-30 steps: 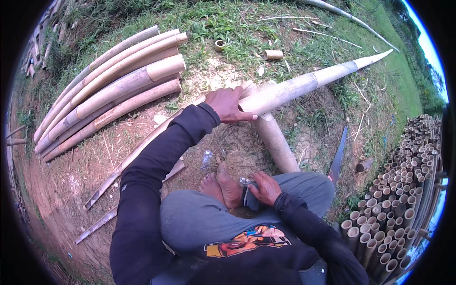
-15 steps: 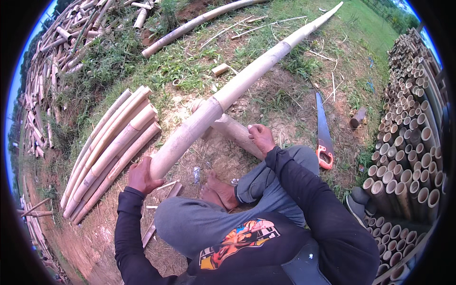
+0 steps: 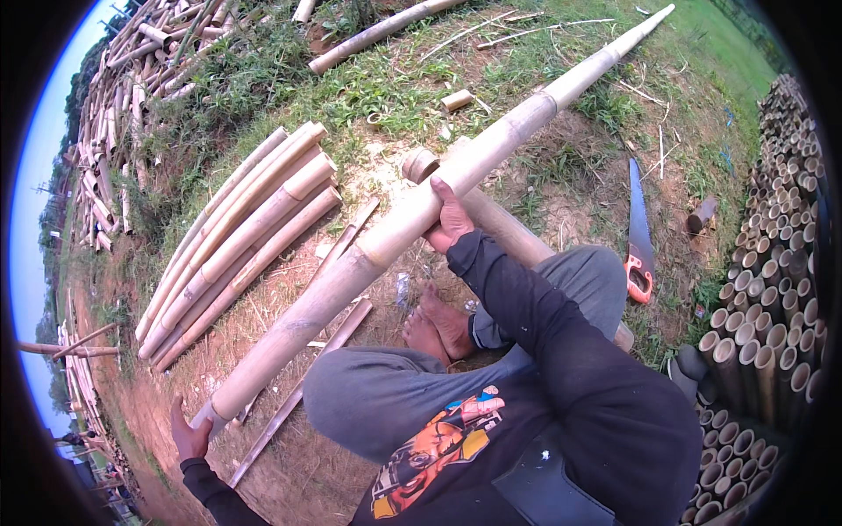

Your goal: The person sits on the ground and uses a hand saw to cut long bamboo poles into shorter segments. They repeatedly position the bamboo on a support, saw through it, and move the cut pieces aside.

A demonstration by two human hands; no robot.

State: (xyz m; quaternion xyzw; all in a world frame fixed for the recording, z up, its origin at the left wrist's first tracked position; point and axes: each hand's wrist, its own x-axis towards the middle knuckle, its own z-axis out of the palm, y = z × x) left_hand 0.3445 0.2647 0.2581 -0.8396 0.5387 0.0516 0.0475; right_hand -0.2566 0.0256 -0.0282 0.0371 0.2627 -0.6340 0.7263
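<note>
A long pale bamboo pole (image 3: 311,311) runs from the lower left, across in front of me, to the far right, where it tapers. My left hand (image 3: 190,430) grips its near end, fingers on one side and thumb on the other. Farther along, my right hand (image 3: 452,217) is wrapped round the pole from below with the thumb on top. Beneath the pole lies a thicker bamboo piece (image 3: 504,230), crossing it at an angle and passing under my raised leg. A short bamboo ring (image 3: 419,165) shows by its far end.
A handsaw (image 3: 639,223) with an orange handle lies on the ground at right. Several cut bamboo lengths (image 3: 237,245) lie side by side at left. Thin split strips (image 3: 298,394) lie beside my knee. Stacked bamboo (image 3: 767,324) rises at the right; another heap (image 3: 110,140) is far left.
The pole has slid down and to the left, its near end now well past my knee, with my left hand on it. My right hand has gone from a loose fist beside the pole to gripping it.
</note>
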